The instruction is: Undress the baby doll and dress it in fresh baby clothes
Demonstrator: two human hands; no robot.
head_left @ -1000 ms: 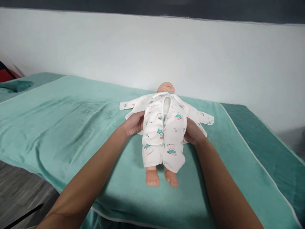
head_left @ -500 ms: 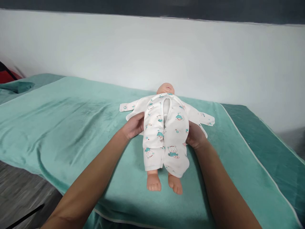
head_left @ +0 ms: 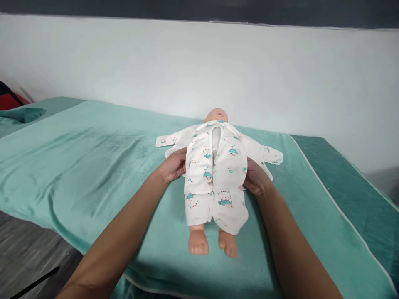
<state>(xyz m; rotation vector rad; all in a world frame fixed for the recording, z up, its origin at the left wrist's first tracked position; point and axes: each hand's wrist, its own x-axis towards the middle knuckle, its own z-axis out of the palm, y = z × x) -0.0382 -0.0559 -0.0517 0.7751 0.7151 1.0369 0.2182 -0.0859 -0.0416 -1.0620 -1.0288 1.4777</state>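
Note:
A baby doll (head_left: 217,115) lies on its back on a teal towel (head_left: 93,158), head toward the wall, bare feet toward me. It wears white printed trousers (head_left: 215,182) and lies on an open white jacket (head_left: 264,153) with sleeves spread to both sides. My left hand (head_left: 173,166) grips the doll's left flank at the waist. My right hand (head_left: 255,176) grips the other flank, its fingers partly hidden under the trousers.
The towel covers a padded table against a white wall (head_left: 199,70). A darker green strip (head_left: 352,182) runs along the right side. A folded green cloth (head_left: 21,114) and something red (head_left: 9,101) lie at far left. Grey floor (head_left: 25,257) shows below the left edge.
The doll has slid a little toward me, its feet lower in view than before. Both hands stay clasped on its waist.

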